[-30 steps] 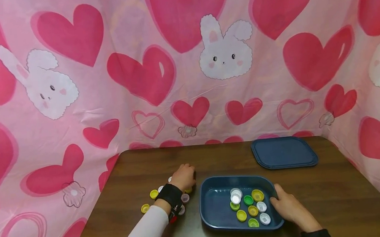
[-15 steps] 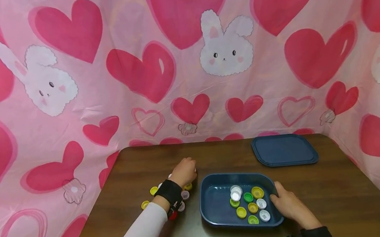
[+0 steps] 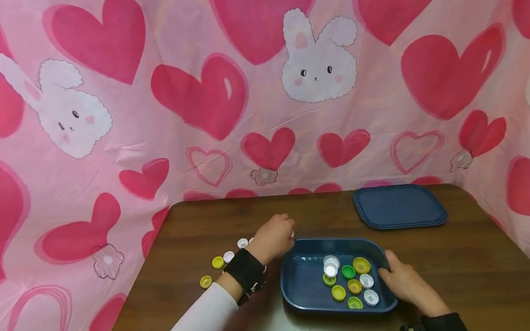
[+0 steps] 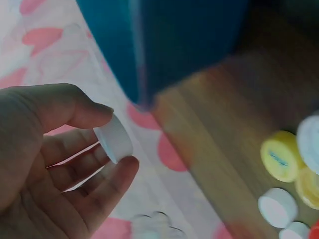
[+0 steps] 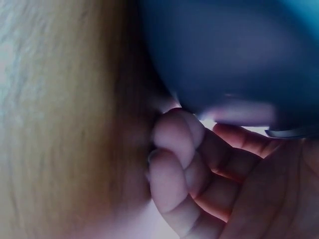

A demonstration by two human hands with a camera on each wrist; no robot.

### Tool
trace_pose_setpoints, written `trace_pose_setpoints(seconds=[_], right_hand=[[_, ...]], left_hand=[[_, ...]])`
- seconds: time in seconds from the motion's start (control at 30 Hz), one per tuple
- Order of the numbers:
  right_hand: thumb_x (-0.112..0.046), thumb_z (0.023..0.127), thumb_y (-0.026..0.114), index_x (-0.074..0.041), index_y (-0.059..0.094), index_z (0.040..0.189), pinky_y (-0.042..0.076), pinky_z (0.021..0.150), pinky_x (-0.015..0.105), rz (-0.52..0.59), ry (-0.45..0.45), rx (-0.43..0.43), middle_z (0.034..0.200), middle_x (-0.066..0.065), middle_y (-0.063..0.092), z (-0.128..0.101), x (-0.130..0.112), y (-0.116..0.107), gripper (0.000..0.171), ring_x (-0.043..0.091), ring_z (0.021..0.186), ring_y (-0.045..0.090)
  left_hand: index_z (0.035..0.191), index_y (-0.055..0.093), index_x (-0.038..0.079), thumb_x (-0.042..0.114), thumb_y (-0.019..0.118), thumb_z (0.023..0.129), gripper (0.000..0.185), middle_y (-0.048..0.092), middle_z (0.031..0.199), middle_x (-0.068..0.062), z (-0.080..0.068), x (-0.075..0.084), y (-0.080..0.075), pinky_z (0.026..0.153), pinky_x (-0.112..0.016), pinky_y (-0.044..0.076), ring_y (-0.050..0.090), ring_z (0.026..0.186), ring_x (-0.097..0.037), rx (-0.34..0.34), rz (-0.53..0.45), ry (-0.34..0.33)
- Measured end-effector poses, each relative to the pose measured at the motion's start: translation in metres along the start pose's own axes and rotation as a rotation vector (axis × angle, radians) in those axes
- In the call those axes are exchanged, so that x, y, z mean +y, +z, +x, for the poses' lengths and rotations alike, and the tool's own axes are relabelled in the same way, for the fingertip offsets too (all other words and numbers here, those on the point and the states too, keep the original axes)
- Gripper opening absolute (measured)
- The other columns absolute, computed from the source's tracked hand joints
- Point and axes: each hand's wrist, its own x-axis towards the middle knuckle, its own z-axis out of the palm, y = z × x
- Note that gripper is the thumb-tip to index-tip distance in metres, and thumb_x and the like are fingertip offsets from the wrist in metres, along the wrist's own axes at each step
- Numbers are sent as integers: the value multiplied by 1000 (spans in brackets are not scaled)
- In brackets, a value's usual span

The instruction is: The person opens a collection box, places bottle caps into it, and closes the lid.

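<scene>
A dark blue tray sits on the brown table and holds several yellow, green and white bottle caps. My left hand hovers at the tray's far left corner and pinches a white cap between thumb and fingers. Behind it, loose caps lie on the table, also seen in the left wrist view as yellow and white caps. My right hand grips the tray's right rim, with curled fingers under the edge.
A dark blue lid lies flat at the table's far right. A pink cloth with hearts and bunnies walls in the table at the back and both sides.
My left hand has lifted from the loose caps and moved right to the tray's corner with a white cap in it. The right hand has stayed on the tray's rim.
</scene>
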Motion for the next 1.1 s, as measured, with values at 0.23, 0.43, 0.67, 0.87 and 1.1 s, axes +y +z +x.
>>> trace_pose_setpoints(seconds=[0.23,0.43,0.67,0.87,1.1], right_hand=[[-22,102,45,3,33,138,48,71,41,7,36,-40,114,24,58,2,0,-3,46,28,87,59],[-22,102,45,2,33,139,48,69,39,13,32,-28,113,24,58,5,2,-2,46,27,86,59],[-22,102,45,1,34,138,48,70,40,3,23,-18,115,26,58,4,3,0,44,29,88,60],[-22,103,45,1,34,138,49,72,42,5,6,-15,117,27,57,3,3,-1,43,30,89,60],[-24,103,44,1,34,140,49,77,46,11,-4,-25,122,28,57,2,3,-1,45,31,94,60]], left_hand=[[108,75,10,15,75,87,21,65,96,-2,-3,27,-3,75,-25,56,59,90,-16,-78,12,32],[108,76,12,18,79,86,23,65,96,0,-7,39,1,72,-22,55,57,86,-13,-175,29,68],[113,76,17,20,77,90,24,65,97,2,-15,49,10,72,-22,53,56,81,-9,-390,43,143],[109,76,18,15,73,92,17,66,96,5,-21,54,13,77,-23,52,55,81,-8,-506,8,200],[105,76,19,12,72,92,16,66,95,7,-23,61,24,76,-21,49,55,81,-6,-530,-7,271]])
